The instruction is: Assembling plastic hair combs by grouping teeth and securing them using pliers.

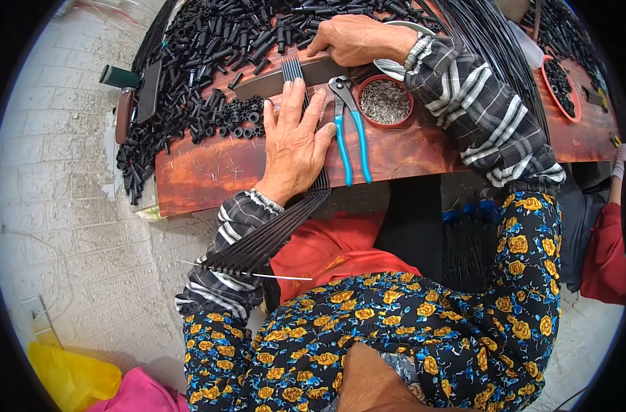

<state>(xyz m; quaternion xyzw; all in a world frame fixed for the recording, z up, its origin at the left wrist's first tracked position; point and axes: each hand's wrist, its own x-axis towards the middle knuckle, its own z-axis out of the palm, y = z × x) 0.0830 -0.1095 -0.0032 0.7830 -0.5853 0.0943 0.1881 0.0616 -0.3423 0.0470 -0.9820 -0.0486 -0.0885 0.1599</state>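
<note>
My left hand (292, 141) lies flat, fingers stretched, over a bundle of thin black rods (265, 240) at the table's front edge. The rods' narrow metallic-looking ends (292, 69) stick out beyond my fingertips across a dark flat bar (258, 86). Below the edge the bundle fans out over my left sleeve, where a thin pale stick (282, 277) crosses its lower end. Beyond the bar, my right hand (361, 40) is closed with its fingertips beside the rod ends; what it grips, if anything, is hidden. Blue-handled pliers (353, 130) rest right of my left hand.
A red-rimmed bowl of small metal pieces (385, 101) stands beside the pliers. Black tubular parts (223, 34) are heaped across the back and left of the reddish table (423, 151). Long black rods (491, 41) lie at right. Another person's gloved hand (622, 152) shows at far right.
</note>
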